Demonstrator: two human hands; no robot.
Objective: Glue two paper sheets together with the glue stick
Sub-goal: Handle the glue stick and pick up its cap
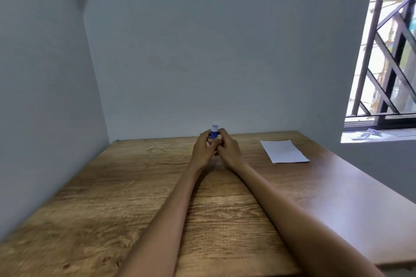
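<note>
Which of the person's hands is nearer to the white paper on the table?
Right. The right hand grips the glue stick at mid-table, with the white paper lying apart to its right. The left hand grips the same stick from the side away from the paper.

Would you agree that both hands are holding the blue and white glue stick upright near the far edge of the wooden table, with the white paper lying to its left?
Not quite: the head view shows the white paper lying to the right of the blue and white glue stick, not the left. The rest holds: the left hand and right hand hold it upright near the far edge of the wooden table.
</note>
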